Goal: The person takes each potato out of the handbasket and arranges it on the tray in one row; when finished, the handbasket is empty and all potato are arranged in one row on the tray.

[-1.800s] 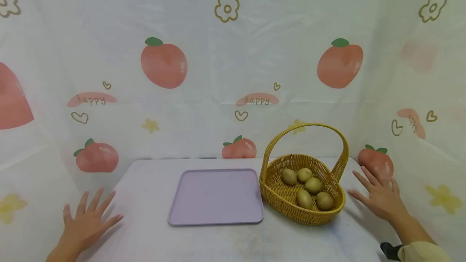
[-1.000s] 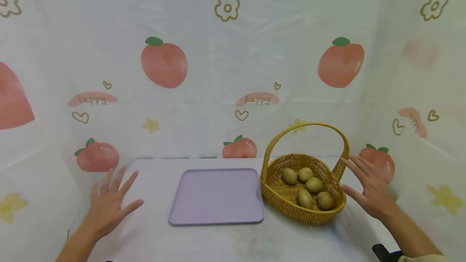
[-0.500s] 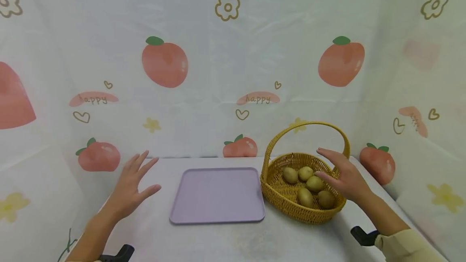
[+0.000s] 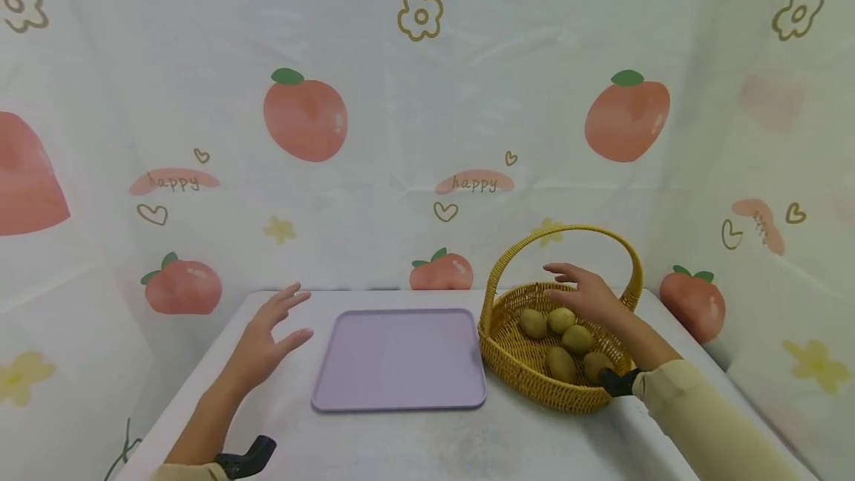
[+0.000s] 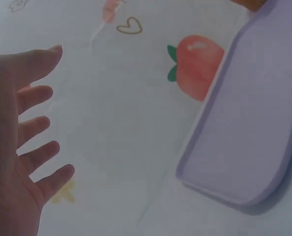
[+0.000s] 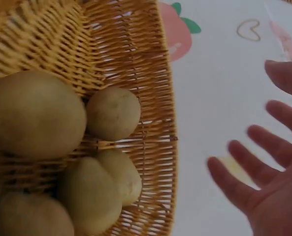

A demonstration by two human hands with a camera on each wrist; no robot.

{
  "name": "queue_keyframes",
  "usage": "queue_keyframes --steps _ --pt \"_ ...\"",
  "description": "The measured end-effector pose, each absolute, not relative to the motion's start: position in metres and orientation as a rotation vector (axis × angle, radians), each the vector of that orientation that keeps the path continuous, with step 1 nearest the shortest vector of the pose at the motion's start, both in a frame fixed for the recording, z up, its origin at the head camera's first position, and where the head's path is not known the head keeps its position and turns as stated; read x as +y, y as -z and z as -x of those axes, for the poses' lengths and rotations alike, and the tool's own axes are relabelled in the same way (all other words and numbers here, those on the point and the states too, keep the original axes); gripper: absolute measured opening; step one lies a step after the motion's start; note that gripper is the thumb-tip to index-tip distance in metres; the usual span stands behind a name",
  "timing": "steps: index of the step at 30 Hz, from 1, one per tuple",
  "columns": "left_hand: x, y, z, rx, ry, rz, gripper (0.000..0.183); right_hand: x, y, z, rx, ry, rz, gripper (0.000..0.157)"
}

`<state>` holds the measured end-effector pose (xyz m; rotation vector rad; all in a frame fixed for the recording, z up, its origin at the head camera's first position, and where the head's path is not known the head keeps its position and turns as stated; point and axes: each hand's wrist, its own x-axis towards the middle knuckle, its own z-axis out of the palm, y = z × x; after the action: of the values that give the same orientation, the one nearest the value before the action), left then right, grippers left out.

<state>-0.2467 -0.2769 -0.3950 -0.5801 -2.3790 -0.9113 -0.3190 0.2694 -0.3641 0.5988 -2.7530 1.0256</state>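
Note:
A yellow wicker basket (image 4: 534, 384) with a tall arched handle stands on the right of the table, with several potatoes (image 4: 560, 364) lying inside. Above the basket, within the arch of its handle, hovers my right hand (image 4: 591, 299), fingers loosely extended and holding nothing. In the right wrist view the potatoes (image 6: 35, 115) sit on the woven bottom, apart from the fingers. My left hand (image 4: 260, 344) hangs in the air left of a flat lilac tray (image 4: 399, 362), its fingers spread and touching nothing. The tray (image 5: 254, 108) also shows in the left wrist view.
A white table (image 4: 394, 444) carries the tray and basket, which stand close side by side. Behind and at both sides hangs a white curtain (image 4: 374, 132) printed with peaches and flowers. A thin green cord (image 4: 125, 447) shows at the lower left.
My left hand has moved right and forward toward the tray from the table's left side. My right hand has moved left from beside the basket to above it. Basket, potatoes and tray stay put.

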Motion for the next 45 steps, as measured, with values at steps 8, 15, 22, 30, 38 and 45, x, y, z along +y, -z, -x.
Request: queue_keyframes --steps 8,15,22,30,38,45 --pt "-0.265 0.425 0.250 -2.345 1.116 0.550 0.050 0.257 0.375 0.346 -2.885 -1.353 -0.647 0.055" --pt "-0.257 0.446 0.240 -2.485 1.359 0.439 0.051 0.252 0.393 0.361 -3.056 -1.495 -0.635 0.051" --pt "-0.265 0.469 0.245 -2.557 1.528 0.345 0.057 0.245 0.403 0.361 -3.163 -1.529 -0.662 0.050" --pt "-0.268 0.478 0.243 -2.623 1.620 0.268 0.064 0.236 0.404 0.364 -3.296 -1.371 -0.685 0.055" --pt "-0.265 0.483 0.244 -2.784 1.472 0.196 0.083 0.229 0.405 0.366 -3.307 -1.061 -0.760 0.047" --pt "-0.263 0.488 0.247 -2.828 1.350 0.216 0.088 0.231 0.404 0.367 -3.286 -1.112 -0.747 0.044"
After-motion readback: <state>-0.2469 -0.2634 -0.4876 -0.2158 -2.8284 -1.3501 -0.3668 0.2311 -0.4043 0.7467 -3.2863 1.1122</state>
